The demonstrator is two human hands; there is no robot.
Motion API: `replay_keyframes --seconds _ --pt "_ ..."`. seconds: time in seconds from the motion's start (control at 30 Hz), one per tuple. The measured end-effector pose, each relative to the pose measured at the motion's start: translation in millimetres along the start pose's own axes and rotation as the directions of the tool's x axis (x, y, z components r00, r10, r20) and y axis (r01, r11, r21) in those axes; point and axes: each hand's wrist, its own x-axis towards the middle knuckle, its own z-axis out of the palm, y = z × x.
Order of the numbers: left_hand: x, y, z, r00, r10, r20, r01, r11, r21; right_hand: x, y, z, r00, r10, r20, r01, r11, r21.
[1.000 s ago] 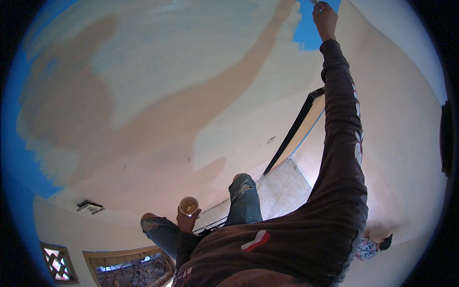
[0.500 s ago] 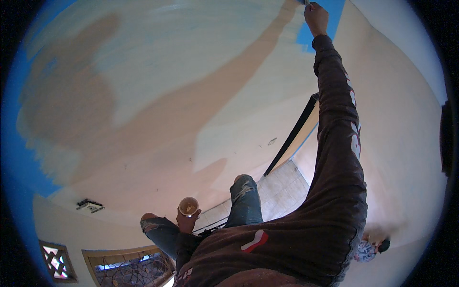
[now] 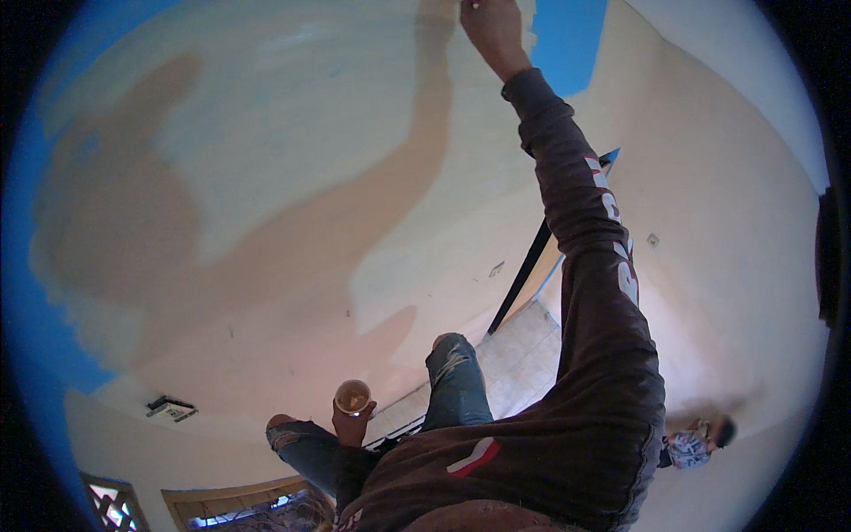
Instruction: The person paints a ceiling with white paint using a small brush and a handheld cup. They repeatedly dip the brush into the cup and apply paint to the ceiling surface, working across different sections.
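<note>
Down by my left knee, my left hand (image 3: 351, 427) is wrapped round a small round cup (image 3: 354, 390) with pale beige paint inside. My right arm stretches up to the top of the wall (image 3: 301, 115), which bears a pale, streaky coat over blue. There my right hand (image 3: 493, 37) is closed, and the paintbrush in it is almost wholly cut off by the upper edge. A bare blue patch (image 3: 572, 44) shows just right of that hand.
Blue also borders the wall at the far left. An open switch box (image 3: 171, 409) sits low on the wall. A dark post (image 3: 523, 275) stands beside the tiled floor (image 3: 514, 350). Another person (image 3: 691, 446) is at the lower right. Framed grilles (image 3: 239, 505) lie at lower left.
My right hand has swept left along the top of the wall, its shadow moving too. The blue patch beside it looks smaller. My left hand still holds the cup.
</note>
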Motion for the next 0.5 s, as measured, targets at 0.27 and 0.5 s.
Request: replay_keyframes --seconds 0.27,0.5 --pt "-4 -5 0 0.999 0.027 -0.017 -0.028 0.998 -0.053 4 -87 -24 0.993 -0.11 -0.04 0.115 0.977 0.178" --pt "-7 6 -1 1.0 -0.013 -0.003 0.013 0.999 -0.045 3 -109 -52 0.995 -0.095 0.013 0.085 0.937 0.339"
